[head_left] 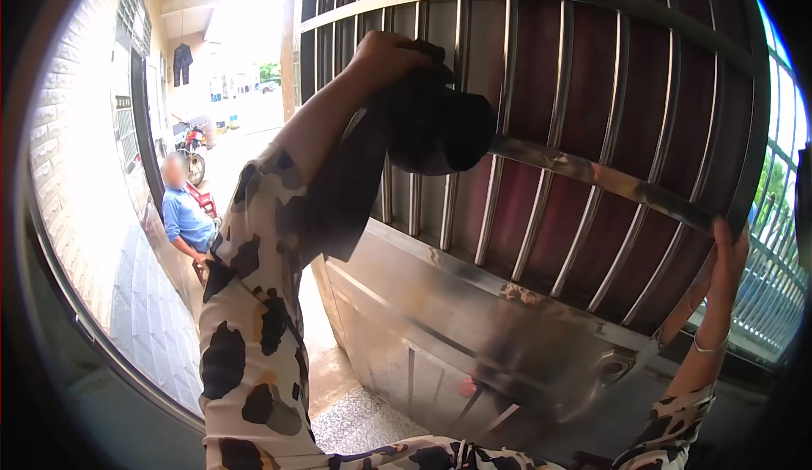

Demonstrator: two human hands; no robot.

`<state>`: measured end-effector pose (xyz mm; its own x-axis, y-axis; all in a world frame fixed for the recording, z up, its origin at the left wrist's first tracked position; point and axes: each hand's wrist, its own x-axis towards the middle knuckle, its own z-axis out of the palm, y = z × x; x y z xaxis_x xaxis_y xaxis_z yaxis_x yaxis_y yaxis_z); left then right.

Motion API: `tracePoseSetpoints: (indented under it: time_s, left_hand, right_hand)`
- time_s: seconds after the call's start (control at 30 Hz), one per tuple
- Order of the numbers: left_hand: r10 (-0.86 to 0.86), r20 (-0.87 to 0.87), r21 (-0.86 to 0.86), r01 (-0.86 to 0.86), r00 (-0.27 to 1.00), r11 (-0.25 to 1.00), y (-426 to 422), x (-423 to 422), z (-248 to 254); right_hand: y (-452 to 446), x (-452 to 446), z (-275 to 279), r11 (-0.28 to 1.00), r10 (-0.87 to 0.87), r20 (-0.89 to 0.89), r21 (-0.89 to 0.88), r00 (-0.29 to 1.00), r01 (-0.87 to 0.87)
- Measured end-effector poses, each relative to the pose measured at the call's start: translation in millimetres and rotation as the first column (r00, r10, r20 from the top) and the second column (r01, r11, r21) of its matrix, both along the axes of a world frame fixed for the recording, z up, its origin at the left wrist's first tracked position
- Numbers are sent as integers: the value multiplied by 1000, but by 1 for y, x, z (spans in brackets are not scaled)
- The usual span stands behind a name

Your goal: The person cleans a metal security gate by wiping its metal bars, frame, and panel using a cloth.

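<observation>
Bright walkway holds motorbike; dark cloth hides bars.

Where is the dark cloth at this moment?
In the head view, the dark cloth is in the upper middle, held by the left hand before the left part of the metal bars.

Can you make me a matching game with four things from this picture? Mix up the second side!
Things:
1. dark cloth
2. right hand
3. motorbike
4. seated person's shirt

Places and colours:
A. blue
B. partly red
C. under the left hand
D. at the edge of the barred door

Right pairs: 1-C, 2-D, 3-B, 4-A.
</observation>
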<state>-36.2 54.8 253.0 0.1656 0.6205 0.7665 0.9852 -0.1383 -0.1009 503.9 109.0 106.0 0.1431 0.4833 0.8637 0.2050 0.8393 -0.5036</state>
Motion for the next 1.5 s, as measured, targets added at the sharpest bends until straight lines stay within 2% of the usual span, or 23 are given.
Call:
tracePoseSetpoints:
  time_s: [0.03,0.07,0.13,0.23,0.27,0.33,0.4,0.47,0.53,0.57,0.67,0.7,0.77,0.8,0.83,0.87,0.9,0.97,1.0,1.17,1.27,1.43,1.5]
  left_hand:
    - [-178,488,137,127,855,982,0,0,-4]
    - [-182,488,142,128,854,982,-3,9,-1]
    - [-100,280,534,-68,955,843,-5,36,9]
    - [-50,364,522,-159,930,838,6,57,15]
    - [-33,428,517,-214,903,829,12,64,16]
    - [-88,420,586,-195,903,787,31,62,9]
    - [-301,319,648,25,899,761,33,55,5]
    - [-334,309,579,102,891,809,21,43,-1]
    - [-413,314,297,325,855,898,9,29,-10]
    - [-411,318,293,324,854,900,4,23,-20]
    - [-303,127,-123,318,945,940,-19,4,-50]
    - [-295,126,-119,310,947,943,-22,-8,-51]
    - [-433,402,48,454,807,890,-25,-29,-51]
    - [-432,402,51,452,807,891,-26,-35,-44]
    - [-311,380,249,227,871,941,-26,-39,-33]
    - [-175,387,433,-11,905,901,-26,-43,-26]
    - [-176,392,433,-12,903,901,-26,-39,-20]
    - [-56,177,563,-55,983,825,-16,-26,-7]
    - [-62,179,563,-51,982,825,-10,-19,-5]
    - [240,78,534,-244,968,809,11,-8,9]
    - [362,21,439,-333,932,834,12,-2,15]
    - [392,-74,349,-345,917,871,4,-4,23]
    - [372,21,307,-360,928,881,4,1,22]
  right_hand:
    - [-1,0,-1,1000,-3,0,2,1000,3]
    - [-1,-2,-1,1000,1,-15,0,1000,-1]
    - [-4,-10,2,1000,7,-25,4,1000,-7]
    - [-11,-18,6,998,-18,-97,55,995,24]
    - [-11,-15,6,1000,-19,-88,-7,996,18]
    - [-10,-12,5,997,-24,-81,-73,996,18]
    - [-7,-11,3,999,40,-65,14,997,-39]
    - [-1,-6,1,1000,4,-51,11,999,-4]
    - [3,-4,0,1000,-29,-34,8,999,29]
    - [3,-4,-1,999,-41,-41,-6,998,41]
    - [7,-1,0,1000,-26,-54,-4,998,26]
    - [11,1,-1,1000,-6,-62,4,998,6]
    - [15,6,-2,1000,3,-54,-3,999,-3]
    - [16,9,-2,1000,5,-48,-12,999,-6]
    - [17,10,-4,1000,12,-78,-21,997,-13]
    - [18,11,-4,1000,11,-73,-21,997,-13]
    - [18,12,-5,1000,10,-54,-25,998,-11]
    - [15,11,-3,1000,1,-35,-25,999,-2]
    - [11,6,-3,1000,-5,-60,-14,998,4]
    - [10,10,-5,1000,-8,-99,-9,995,7]
    - [8,17,-5,998,-45,-16,-54,999,45]
    - [3,12,-3,998,-56,-75,-38,996,53]
    - [0,8,-3,998,-57,-72,-20,996,56]
